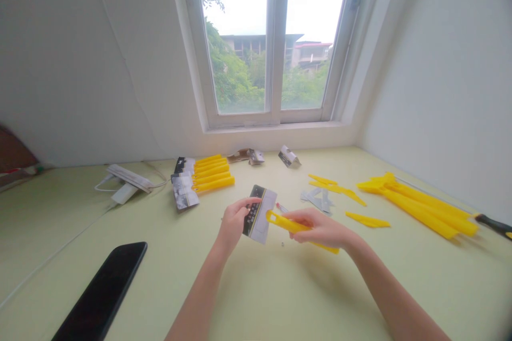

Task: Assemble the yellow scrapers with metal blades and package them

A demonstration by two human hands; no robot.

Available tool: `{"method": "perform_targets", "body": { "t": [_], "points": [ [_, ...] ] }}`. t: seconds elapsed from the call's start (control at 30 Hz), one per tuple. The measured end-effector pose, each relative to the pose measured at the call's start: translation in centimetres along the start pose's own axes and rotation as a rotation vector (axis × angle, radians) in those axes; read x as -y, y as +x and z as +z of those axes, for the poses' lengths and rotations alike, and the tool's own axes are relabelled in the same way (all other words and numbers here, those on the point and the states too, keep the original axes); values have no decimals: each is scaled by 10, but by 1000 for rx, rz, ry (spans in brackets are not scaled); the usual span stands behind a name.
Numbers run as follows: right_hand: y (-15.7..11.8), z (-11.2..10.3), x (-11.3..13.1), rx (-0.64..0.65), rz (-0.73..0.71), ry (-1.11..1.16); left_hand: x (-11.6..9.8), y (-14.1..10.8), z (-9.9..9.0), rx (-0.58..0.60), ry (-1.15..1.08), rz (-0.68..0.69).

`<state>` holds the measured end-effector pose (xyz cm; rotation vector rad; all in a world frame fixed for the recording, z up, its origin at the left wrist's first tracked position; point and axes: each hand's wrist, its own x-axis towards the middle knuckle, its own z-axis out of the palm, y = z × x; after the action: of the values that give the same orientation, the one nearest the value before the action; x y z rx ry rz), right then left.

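Note:
My left hand (pixel 236 222) pinches a printed card (pixel 258 214) with a black and yellow band, holding it upright. My right hand (pixel 320 228) grips a long yellow plastic strip (pixel 290 223), and the strip's looped end touches the card's lower edge. To the left lies a row of yellow strips (pixel 212 174) beside several printed cards (pixel 184 192). To the right are loose yellow pieces (pixel 336 187), grey pieces (pixel 318 200) and a heap of long yellow strips (pixel 424 208).
A black phone (pixel 102 293) lies at the near left of the pale green table (pixel 256 287). A white charger with cables (pixel 128 181) sits at the far left. A black-handled tool (pixel 494 225) lies at the right edge, and a window (pixel 272 37) rises behind the table.

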<state>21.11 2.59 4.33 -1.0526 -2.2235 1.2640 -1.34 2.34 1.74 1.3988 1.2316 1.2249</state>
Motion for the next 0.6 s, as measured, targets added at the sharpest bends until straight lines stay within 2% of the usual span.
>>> {"method": "perform_targets", "body": {
  "t": [0.23, 0.43, 0.6],
  "points": [
    [2, 2, -5, -64, -45, -75, -3, -3, 1, 10, 6, 77],
    [1, 1, -14, -128, -49, -163, -1, -2, 0, -32, 71, 84],
    [1, -1, -13, -132, -57, -192, -2, -1, -1, -11, 86, 89]
  ]
}}
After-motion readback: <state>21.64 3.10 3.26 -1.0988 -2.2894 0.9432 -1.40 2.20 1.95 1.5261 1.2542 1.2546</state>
